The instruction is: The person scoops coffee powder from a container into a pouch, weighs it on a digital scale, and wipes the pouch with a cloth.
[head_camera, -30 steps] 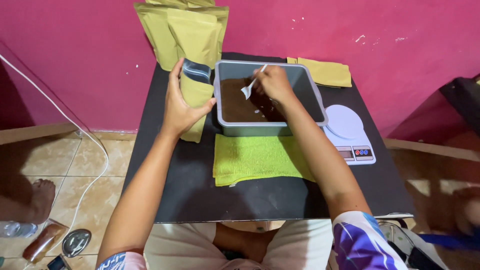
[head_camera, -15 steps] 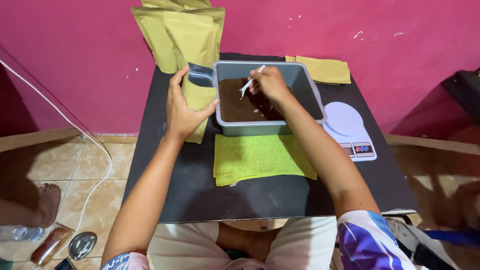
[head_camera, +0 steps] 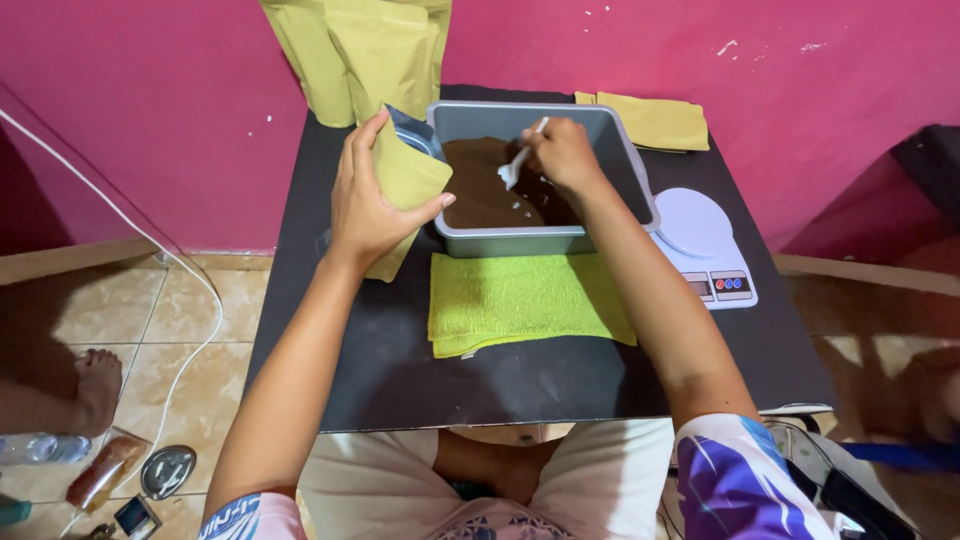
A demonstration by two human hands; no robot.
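My left hand grips an open tan stand-up pouch with a silver lining, tilted so its mouth leans against the left rim of a grey metal tray. The tray holds brown powder. My right hand is over the powder and holds a small white plastic spoon, its bowl down near the powder's surface.
The tray stands on a small black table. A folded yellow-green cloth lies in front of the tray, a white kitchen scale to its right. More tan pouches lean on the pink wall; flat ones lie at the back right.
My left hand has tipped the pouch closer, so its mouth now rests on the tray's rim. The spoon in my right hand has shifted slightly over the powder.
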